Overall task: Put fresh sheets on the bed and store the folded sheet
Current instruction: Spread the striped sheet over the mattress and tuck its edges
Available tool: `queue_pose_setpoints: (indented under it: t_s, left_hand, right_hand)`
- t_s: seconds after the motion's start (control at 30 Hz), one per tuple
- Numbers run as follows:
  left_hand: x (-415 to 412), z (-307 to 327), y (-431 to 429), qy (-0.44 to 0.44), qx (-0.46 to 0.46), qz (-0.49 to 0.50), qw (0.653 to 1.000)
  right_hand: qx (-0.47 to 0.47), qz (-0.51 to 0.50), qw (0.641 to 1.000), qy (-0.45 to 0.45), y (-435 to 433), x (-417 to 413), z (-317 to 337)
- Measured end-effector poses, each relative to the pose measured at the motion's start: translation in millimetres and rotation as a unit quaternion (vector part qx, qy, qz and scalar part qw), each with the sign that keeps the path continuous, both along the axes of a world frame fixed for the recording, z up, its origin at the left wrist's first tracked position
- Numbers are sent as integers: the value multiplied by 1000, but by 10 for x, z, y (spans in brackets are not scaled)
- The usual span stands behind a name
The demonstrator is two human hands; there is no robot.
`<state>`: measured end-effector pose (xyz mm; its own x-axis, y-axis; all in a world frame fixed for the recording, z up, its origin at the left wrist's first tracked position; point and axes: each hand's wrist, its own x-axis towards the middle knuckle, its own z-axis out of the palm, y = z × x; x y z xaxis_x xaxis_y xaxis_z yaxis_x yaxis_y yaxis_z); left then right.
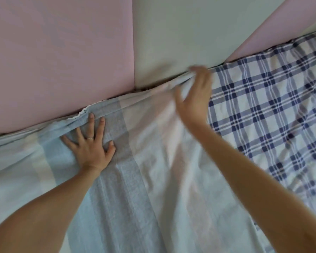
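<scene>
Padded wall panels fill the background, pink panel [58, 52] on the left and pale panel [181, 33] beside it, and they meet the far edge of the bed [290, 143], which we see clothed in a blue-and-white plaid sheet [259, 99]. Over the left and middle of the bed lies the striped sheet [144, 179], covering the plaid there and leaving it bare toward the right edge. Its broad bands of blue, grey, pink and white run from the far edge toward us, leaning slightly rightward as they come near; its far hem lies bunched along the foot of the panels, rising from left to right across our view. How far it reaches lengthwise we cannot tell, since it runs out of view at the near side. Our left hand [91, 152] lies palm down on a blue-grey band close to the far edge, arm stretched forward, fingers [91, 121] straight and spread toward the wall, a thin ring [90, 138] on one; its grip is released and it simply presses the cloth flat. Our right hand [195, 99] reaches further along the same edge, where the striped hem meets the plaid, thumb splayed to the left, fingertips at the folded hem. Motion blur smears it, so we cannot tell whether its grip is pinching the hem or lying loose.
</scene>
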<state>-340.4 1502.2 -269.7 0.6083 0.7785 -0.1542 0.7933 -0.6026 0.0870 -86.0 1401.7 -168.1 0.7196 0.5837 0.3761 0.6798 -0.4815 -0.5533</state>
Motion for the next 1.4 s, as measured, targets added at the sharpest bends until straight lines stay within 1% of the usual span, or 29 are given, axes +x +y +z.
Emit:
queue_pose_setpoints:
  t_s: [0.03, 0.07, 0.1, 0.13, 0.17, 0.2, 0.27, 0.3, 0.37, 0.43, 0.47, 0.5, 0.53, 0.57, 0.6, 0.67, 0.7, 0.77, 0.83, 0.87, 0.93, 1.0, 1.1, 1.27, 1.4]
  left_hand:
    - [5, 4, -3, 4, -2, 1, 1000]
    - [5, -3, 0, 6, -1, 1, 1000]
    - [7, -20, 5, 6, 5, 3, 1000]
    - [14, -43, 16, 6, 15, 6, 1000]
    - [15, -81, 18, 3, 25, 5, 1000]
    - [6, -92, 30, -6, 32, 3, 999]
    - [1, -125, 21, -20, 45, 2, 999]
    - [15, -119, 46, -20, 58, 0, 998]
    - [2, -125, -13, -13, 51, 3, 999]
    - [10, -132, -64, -12, 54, 11, 998]
    - [12, -106, -47, -2, 60, 0, 998]
    - [10, -119, -62, 2, 48, 11, 999]
    - [28, -104, -47, 9, 33, 21, 999]
    - [32, -70, -43, 16, 35, 10, 999]
    - [31, -72, -53, 18, 32, 7, 999]
    - [28, 8, -55, 26, 21, 2, 999]
    - [48, 14, -33, 27, 18, 5, 999]
    - [-23, 44, -84, 19, 15, -8, 1000]
    - [-52, 25, -70, 8, 27, -18, 999]
    - [-68, 5, -64, -3, 28, -16, 999]
    - [-82, -42, -78, -25, 42, -17, 999]
    - [-49, -81, -50, -40, 61, -16, 997]
    - [-75, -68, -41, -59, 63, -1, 996]
    - [-66, -81, -154, -93, 77, 2, 993]
    - [-54, -69, -207, -85, 110, 20, 990]
  right_hand:
    - [-77, 148, 984, -57, -106, -362, -155]
    - [-169, 290, 933, -128, -225, -634, -355]
    - [-246, 389, 867, -192, -327, -745, -549]
    - [-289, 426, 826, -229, -389, -688, -739]
    - [-309, 400, 830, -234, -426, -523, -924]
    - [-313, 342, 860, -212, -440, -288, -1043]
    - [-325, 199, 918, -112, -475, 137, -1136]
    - [-331, 141, 929, -83, -443, 252, -1119]
    - [-340, 87, 935, -48, -418, 272, -1173]
    - [-327, 73, 941, -47, -396, 236, -1169]
    - [-318, 48, 946, -34, -424, 205, -1143]
    - [-319, 36, 947, -29, -419, 190, -1098]
    - [-315, 12, 949, -20, -451, 105, -1057]
    - [-297, -26, 954, -5, -553, -91, -988]
    - [-275, -40, 961, -1, -654, -347, -908]
    - [-247, -18, 969, 1, -1013, -1052, -750]
    - [-252, 3, 968, 5, -1221, -1377, -756]
    - [-302, 6, 953, 26, -1777, -1968, -816]
    - [-333, -64, 937, 81, -2135, -2218, -944]
    - [-350, -108, 925, 100, -2213, -2270, -984]
    - [-348, -144, 918, 121, -2270, -2296, -1055]
    - [-317, -140, 932, 109, -2217, -2253, -1097]
    - [-286, -135, 943, 103, -2228, -2249, -1115]
    - [-268, -134, 949, 98, -2304, -2276, -1173]
    - [-272, -129, 949, 91, -2360, -2284, -1204]
